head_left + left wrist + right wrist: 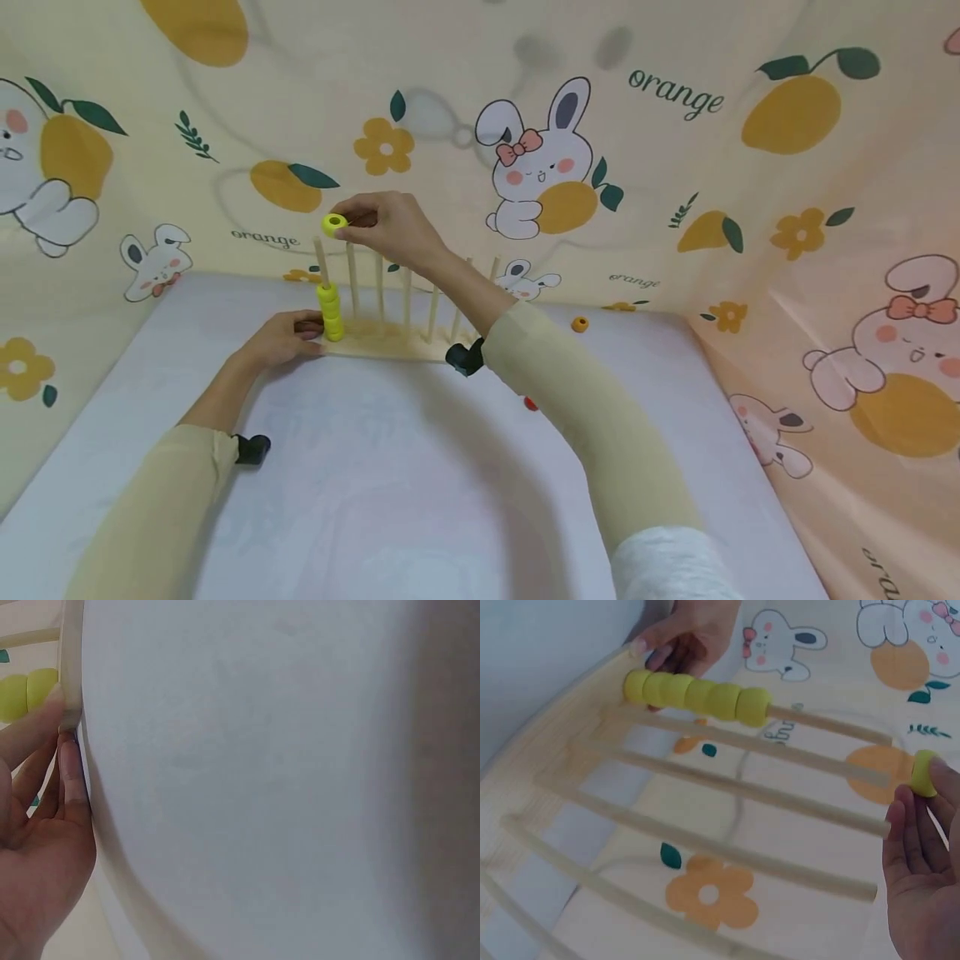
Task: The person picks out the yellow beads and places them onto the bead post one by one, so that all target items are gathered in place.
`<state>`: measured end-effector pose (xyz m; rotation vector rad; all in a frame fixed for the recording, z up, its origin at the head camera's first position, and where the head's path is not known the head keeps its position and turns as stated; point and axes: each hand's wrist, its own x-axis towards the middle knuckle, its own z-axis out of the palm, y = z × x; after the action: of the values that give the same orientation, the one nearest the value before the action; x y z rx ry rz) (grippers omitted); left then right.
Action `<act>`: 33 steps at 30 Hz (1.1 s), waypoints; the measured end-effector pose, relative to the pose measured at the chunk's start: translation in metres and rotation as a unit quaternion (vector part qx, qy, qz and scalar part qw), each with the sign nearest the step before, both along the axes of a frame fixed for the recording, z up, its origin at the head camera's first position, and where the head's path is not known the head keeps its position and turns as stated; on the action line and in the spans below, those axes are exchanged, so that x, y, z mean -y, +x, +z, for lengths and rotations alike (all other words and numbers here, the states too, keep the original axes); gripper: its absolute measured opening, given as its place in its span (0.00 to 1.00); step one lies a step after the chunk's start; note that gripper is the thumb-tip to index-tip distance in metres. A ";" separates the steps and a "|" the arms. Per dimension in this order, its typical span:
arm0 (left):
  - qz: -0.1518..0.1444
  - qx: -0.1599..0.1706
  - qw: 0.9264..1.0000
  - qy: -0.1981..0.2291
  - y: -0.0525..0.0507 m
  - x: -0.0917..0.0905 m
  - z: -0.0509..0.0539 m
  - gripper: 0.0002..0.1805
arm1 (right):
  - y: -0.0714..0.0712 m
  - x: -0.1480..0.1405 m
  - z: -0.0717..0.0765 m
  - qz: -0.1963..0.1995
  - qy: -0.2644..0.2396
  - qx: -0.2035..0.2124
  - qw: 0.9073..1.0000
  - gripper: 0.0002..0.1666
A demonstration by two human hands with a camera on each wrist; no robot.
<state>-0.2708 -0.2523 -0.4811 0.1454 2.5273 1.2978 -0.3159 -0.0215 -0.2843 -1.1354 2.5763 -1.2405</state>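
Observation:
A wooden peg rack [390,346] with a row of upright rods stands toward the back of the table. Its leftmost rod carries a stack of several yellow beads [331,314]; the upper part of that rod is bare. My left hand [281,340] grips the left end of the rack's base, with the thumb near the lowest beads in the left wrist view. Above the leftmost rod, my right hand [397,227] pinches one more yellow bead [923,773] between thumb and fingers. In the right wrist view this bead is apart from the rod's tip.
An orange bead [580,324] lies on the white table [337,483] to the right of the rack. Nearer, a red bead [531,403] is partly hidden by my right sleeve. A patterned cloth [450,50] with rabbits and fruit hangs behind and at the sides.

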 end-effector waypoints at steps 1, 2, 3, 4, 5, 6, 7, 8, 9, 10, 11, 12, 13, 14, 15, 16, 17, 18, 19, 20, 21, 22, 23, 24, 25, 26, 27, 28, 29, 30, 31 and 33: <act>0.001 0.002 1.000 0.000 0.001 0.001 0.000 0.39 | 0.001 0.003 0.000 0.002 0.002 0.002 1.000 0.20; 0.003 0.004 1.000 0.001 0.001 0.001 0.000 0.39 | 0.001 0.006 0.000 0.003 0.004 0.001 1.000 0.20; 0.003 0.005 1.000 0.003 0.002 0.002 0.000 0.39 | 0.002 0.009 0.000 0.004 0.008 0.000 1.000 0.20; 0.002 0.007 1.000 0.005 0.002 0.002 0.000 0.39 | 0.002 0.011 0.000 0.004 0.012 0.000 1.000 0.20; 0.002 0.009 1.000 0.005 0.001 0.001 0.001 0.40 | 0.002 0.012 0.000 0.005 0.017 -0.002 1.000 0.20; 0.002 0.011 1.000 0.005 0.001 0.001 0.000 0.39 | 0.002 0.014 0.000 0.006 0.021 -0.003 1.000 0.20; 0.002 0.012 1.000 0.005 0.000 0.001 0.000 0.39 | 0.002 0.016 0.000 0.008 0.025 -0.005 1.000 0.20; 0.002 0.012 1.000 0.004 0.000 0.002 0.000 0.39 | 0.003 0.018 0.000 0.009 0.030 -0.010 0.999 0.20; 0.001 0.011 1.000 0.003 -0.001 0.002 0.000 0.39 | 0.003 0.019 0.000 0.010 0.034 -0.015 0.999 0.20; 0.000 0.011 1.000 0.001 -0.001 0.002 -0.001 0.40 | 0.002 0.020 -0.001 0.011 0.038 -0.015 0.999 0.20; -0.001 0.010 1.000 0.000 -0.002 0.002 -0.001 0.40 | 0.002 0.022 -0.001 0.010 0.042 -0.014 0.999 0.21; 0.000 0.011 1.000 0.001 -0.002 0.002 -0.001 0.40 | 0.002 0.023 -0.002 0.010 0.043 -0.013 0.999 0.21; -0.001 0.011 1.000 0.002 -0.002 0.003 -0.001 0.40 | 0.002 0.023 -0.003 0.010 0.045 -0.010 0.999 0.21; -0.002 0.011 1.000 0.002 -0.002 0.003 -0.001 0.40 | 0.002 0.024 -0.004 0.010 0.047 -0.006 0.999 0.21; -0.003 0.012 1.000 0.002 -0.002 0.003 -0.001 0.41 | 0.001 0.025 -0.005 0.009 0.049 0.000 0.999 0.21; -0.003 0.012 1.000 0.002 -0.002 0.002 -0.001 0.41 | 0.001 0.025 -0.007 0.009 0.051 0.004 0.999 0.22; -0.004 0.013 1.000 0.003 -0.001 0.002 0.000 0.41 | 0.001 0.026 -0.008 0.008 0.054 0.006 0.999 0.22; -0.004 0.014 1.000 0.002 -0.001 0.002 0.000 0.41 | 0.001 0.026 -0.009 0.008 0.056 0.005 0.998 0.22; -0.004 0.014 1.000 0.003 -0.001 0.002 0.000 0.41 | 0.000 0.026 -0.010 0.007 0.059 0.005 0.998 0.22; -0.006 0.013 1.000 0.002 -0.001 0.002 0.000 0.41 | 0.000 0.026 -0.010 0.005 0.061 0.005 0.998 0.22; -0.006 0.012 1.000 0.001 -0.001 0.002 0.000 0.41 | 0.000 0.026 -0.011 0.004 0.062 0.006 0.998 0.22; -0.005 0.012 1.000 0.000 -0.001 0.002 0.000 0.41 | 0.000 0.026 -0.011 0.004 0.064 0.005 0.998 0.22; -0.004 0.012 1.000 0.000 -0.001 0.002 0.000 0.41 | 0.000 0.026 -0.011 0.004 0.067 0.007 0.998 0.22; -0.004 0.012 1.000 -0.002 -0.001 0.002 0.000 0.41 | 0.000 0.027 -0.011 0.004 0.069 0.006 0.998 0.22; -0.004 0.012 1.000 -0.003 -0.001 0.002 0.000 0.41 | -0.001 0.027 -0.012 0.004 0.072 0.007 0.997 0.22; -0.007 0.008 1.000 -0.004 -0.002 0.002 0.000 0.41 | 0.000 0.027 -0.012 0.004 0.075 0.009 0.997 0.22; -0.007 0.006 1.000 -0.003 -0.001 0.002 0.000 0.41 | 0.000 0.027 -0.012 0.005 0.077 0.010 0.997 0.22; -0.009 0.003 1.000 0.000 -0.001 0.002 -0.001 0.40 | 0.000 0.027 -0.012 0.005 0.080 0.009 0.997 0.22; -0.012 -0.001 1.000 0.003 -0.001 0.003 -0.001 0.40 | 0.000 0.027 -0.012 0.003 0.082 0.009 0.997 0.22; -0.014 -0.005 1.000 0.006 -0.001 0.003 -0.001 0.40 | 0.001 0.026 -0.011 0.002 0.082 0.007 0.997 0.23; -0.017 -0.010 1.000 0.009 0.000 0.003 -0.001 0.40 | 0.001 0.026 -0.011 0.000 0.081 0.004 0.997 0.23; -0.019 -0.015 1.000 0.010 0.000 0.003 0.000 0.39 | 0.002 0.024 -0.011 -0.001 0.075 -0.002 0.997 0.22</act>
<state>-0.2704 -0.2551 -0.4814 0.2167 2.5236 1.3174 -0.3136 -0.0459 -0.2951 -1.1068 2.6225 -1.0267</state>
